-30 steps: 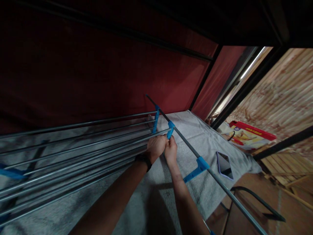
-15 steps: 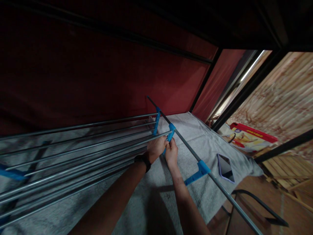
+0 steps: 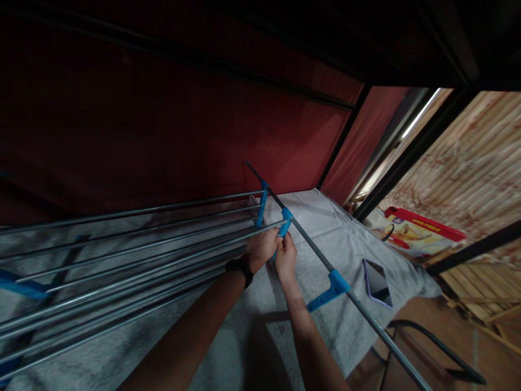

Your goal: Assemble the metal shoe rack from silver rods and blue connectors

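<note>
My left hand [image 3: 264, 250], with a black band at its wrist, is closed around the end of a metal rod [image 3: 203, 247] where it meets the middle blue plastic bracket [image 3: 286, 216]. Right beside it, my right hand [image 3: 286, 259] pinches the lower part of that bracket. Their touching fingertips hide the joint. A long grey pole [image 3: 311, 243] runs through the middle bracket, a far blue bracket [image 3: 262, 203] and a near blue bracket [image 3: 336, 283]. Several parallel rods stretch left to another blue piece [image 3: 24, 288]. No rod shows in the near bracket.
A grey blanket [image 3: 350, 326] lies under the rack. On it, to the right, rests a phone [image 3: 377, 282]. A red and yellow box [image 3: 423, 231], a wooden slatted piece [image 3: 480, 288] and a chair [image 3: 431, 353] stand beyond its edge. Dark frame bars and a red curtain [image 3: 183, 136] enclose the far side.
Both hands stay at the middle bracket with only slight finger movement. The whole view has shifted a little; the rack looks unchanged.
</note>
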Motion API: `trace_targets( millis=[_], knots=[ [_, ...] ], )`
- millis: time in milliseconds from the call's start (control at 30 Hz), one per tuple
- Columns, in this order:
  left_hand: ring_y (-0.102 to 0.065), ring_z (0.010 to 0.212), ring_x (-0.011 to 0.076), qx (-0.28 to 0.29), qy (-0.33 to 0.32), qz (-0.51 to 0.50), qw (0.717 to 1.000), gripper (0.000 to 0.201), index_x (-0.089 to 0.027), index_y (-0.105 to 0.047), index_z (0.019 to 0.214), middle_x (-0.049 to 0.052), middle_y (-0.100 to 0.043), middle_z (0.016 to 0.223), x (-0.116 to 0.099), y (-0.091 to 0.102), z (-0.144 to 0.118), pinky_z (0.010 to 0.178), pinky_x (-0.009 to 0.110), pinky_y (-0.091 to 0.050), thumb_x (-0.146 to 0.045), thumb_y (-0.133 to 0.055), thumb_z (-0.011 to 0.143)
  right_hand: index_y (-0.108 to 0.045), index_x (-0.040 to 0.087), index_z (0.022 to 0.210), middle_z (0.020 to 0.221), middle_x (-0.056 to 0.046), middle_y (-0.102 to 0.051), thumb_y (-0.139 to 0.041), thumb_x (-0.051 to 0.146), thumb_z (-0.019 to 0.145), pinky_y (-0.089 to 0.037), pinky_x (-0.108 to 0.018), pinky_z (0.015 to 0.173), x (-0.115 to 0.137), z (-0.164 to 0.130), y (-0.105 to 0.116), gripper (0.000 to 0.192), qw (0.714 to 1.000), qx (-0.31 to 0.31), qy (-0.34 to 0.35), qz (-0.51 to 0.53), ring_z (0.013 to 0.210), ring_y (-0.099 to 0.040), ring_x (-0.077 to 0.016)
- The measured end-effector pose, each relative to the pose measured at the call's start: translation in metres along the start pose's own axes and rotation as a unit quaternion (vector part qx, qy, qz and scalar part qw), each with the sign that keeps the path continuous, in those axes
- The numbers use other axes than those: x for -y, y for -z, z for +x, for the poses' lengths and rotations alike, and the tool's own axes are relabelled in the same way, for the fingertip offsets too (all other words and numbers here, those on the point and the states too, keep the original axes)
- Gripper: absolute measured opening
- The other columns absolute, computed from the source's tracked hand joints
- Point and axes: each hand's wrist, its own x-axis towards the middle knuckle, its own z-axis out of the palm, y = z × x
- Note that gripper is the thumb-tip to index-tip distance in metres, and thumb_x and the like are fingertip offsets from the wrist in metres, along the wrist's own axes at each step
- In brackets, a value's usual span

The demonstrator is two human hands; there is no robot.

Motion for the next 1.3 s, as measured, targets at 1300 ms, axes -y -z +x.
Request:
trace_targets(
  millis=[1300],
  knots=[
    [-0.073, 0.098, 0.0204, -0.531, 0.224, -0.618, 0.535, 0.039, -0.02, -0.063, 0.113, 0.009, -0.074, 0.111, 0.141, 0.051, -0.263, 0.091, 0.037, -0.058, -0.028, -0.074, 0.077, -0.076, 0.029, 0.118, 0.112, -0.006, -0.078, -0.081, 0.045, 0.079, -0.059, -0.039, 0.079, 0.124, -0.127, -0.049, 0.043, 0.92, 0.283, -0.164, 0.217, 0.085, -0.072, -0.0217]
  ],
)
